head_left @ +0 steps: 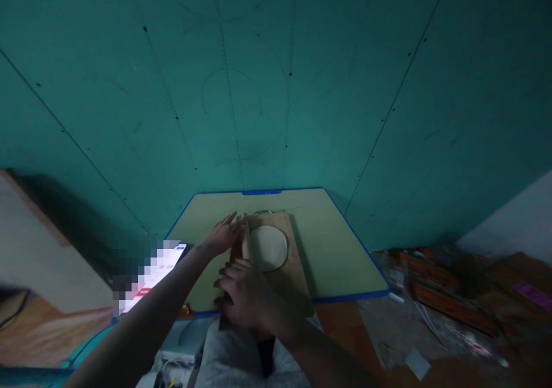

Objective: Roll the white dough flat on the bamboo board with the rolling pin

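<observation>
A pale round sheet of dough (pixel 268 249) lies flattened on a wooden board (pixel 297 261). Along its left edge runs a light wooden rolling pin (pixel 246 243), pointing away from me. My left hand (pixel 224 234) is on the pin's far end, some fingers stretched forward and others against the wood. Over the near end curls my right hand (pixel 244 290), its fingers bent and partly hiding the pin. Dim light and blur make the exact grip of both hands hard to see.
The board rests on a pale folding table (pixel 336 244) with a blue rim, against a green wall (pixel 259 89). A lit phone (pixel 161 270) stands left of my forearm. Plastic-wrapped packages (pixel 448 307) lie on the floor at right; a white panel (pixel 47 250) leans at left.
</observation>
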Demonstrator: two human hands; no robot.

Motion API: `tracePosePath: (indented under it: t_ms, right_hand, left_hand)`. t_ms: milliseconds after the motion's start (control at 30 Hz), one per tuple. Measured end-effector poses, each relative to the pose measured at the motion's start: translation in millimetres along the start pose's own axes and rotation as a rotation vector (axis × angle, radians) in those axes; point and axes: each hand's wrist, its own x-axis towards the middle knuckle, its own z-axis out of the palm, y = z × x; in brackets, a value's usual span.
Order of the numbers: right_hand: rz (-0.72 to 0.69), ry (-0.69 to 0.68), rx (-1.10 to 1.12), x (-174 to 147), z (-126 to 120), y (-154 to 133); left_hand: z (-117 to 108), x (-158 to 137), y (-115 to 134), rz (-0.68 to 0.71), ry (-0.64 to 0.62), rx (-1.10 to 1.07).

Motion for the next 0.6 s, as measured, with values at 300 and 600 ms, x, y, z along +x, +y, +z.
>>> tracePosePath:
  t_ms: [300,600]
  right_hand:
    - [0.261,0.125,-0.155,-27.3,-4.3,11.3]
    - [0.448,0.024,-0.217,-59.6,-24.3,39.0]
  left_hand:
    - [5.4,15.6,21.2,0.025,-0.028,0.024]
    - [25.6,43.7,58.2,0.037,0.0,-0.02]
